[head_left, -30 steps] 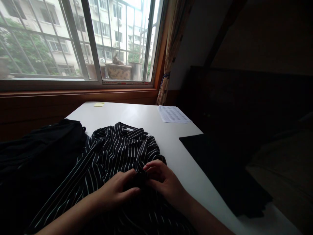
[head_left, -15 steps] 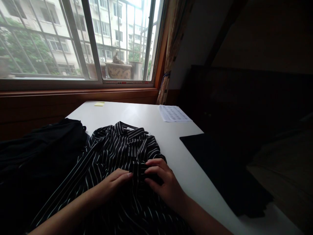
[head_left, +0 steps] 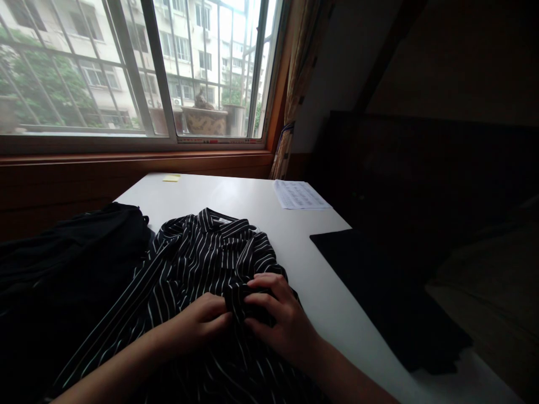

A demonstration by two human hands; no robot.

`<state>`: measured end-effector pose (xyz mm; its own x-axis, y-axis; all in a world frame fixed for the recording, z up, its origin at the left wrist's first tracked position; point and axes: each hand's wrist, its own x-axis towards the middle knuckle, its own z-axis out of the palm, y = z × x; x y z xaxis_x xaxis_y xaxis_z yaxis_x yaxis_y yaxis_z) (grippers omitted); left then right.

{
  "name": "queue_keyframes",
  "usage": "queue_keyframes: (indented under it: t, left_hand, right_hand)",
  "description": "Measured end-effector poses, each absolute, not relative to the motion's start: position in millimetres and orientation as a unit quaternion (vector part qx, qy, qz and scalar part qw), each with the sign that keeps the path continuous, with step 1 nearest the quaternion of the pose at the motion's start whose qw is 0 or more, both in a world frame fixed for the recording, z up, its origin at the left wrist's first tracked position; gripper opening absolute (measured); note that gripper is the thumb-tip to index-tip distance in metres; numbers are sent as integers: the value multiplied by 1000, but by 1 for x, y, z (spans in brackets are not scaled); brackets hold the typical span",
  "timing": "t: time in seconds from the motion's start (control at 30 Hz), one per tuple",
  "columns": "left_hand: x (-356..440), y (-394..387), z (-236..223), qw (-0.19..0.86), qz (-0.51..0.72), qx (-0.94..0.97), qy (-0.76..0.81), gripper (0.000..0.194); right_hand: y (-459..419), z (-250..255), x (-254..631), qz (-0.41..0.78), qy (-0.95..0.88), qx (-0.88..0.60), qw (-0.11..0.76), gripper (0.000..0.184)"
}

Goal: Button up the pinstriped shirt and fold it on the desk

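1. Head view, working the cloth: the left hand (head_left: 204,318) and right hand (head_left: 280,314) meet at a raised, bunched fold (head_left: 236,294) of the black shirt with thin white stripes and a collar (head_left: 206,247). This looks like fine handling of a small part, best done with light fingertip pressure, one side steadied while the other adjusts.
2. Head view, state of the hands: both appear to grasp the fold, the left from its left side, the right with curled fingers over its right side. Some left fingertips are hidden by cloth, so their exact grip cannot be told.
3. Head view, care: the thin-looking fabric would probably slip or crease if tugged; keeping the fold low should avoid dragging the rest.
4. Head view, place: the shirt lies on the glossy white bench (head_left: 314,280), collar beyond the hands, lower body beneath the forearms.
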<state>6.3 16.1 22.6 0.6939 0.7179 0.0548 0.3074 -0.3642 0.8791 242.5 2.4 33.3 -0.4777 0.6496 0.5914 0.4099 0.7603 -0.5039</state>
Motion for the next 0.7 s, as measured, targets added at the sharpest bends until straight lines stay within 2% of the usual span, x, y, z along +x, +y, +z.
queue_keyframes:
  t: [0.13, 0.33, 0.53, 0.7]
  left_hand:
    - [9, 14, 24, 428, 225, 816, 317, 36]
    - [9, 15, 28, 436, 213, 820, 304, 32]
    - [8, 17, 28, 459, 205, 812, 296, 39]
    - [7, 17, 26, 458, 217, 807, 305, 43]
  right_hand:
    - [2, 35, 241, 134, -846, -304, 417, 24]
    - [3, 39, 244, 169, -812, -335, 446, 23]
    - [11, 39, 258, 212, -717, -417, 517, 15]
    - [16, 38, 260, 250, -693, -424, 526, 6]
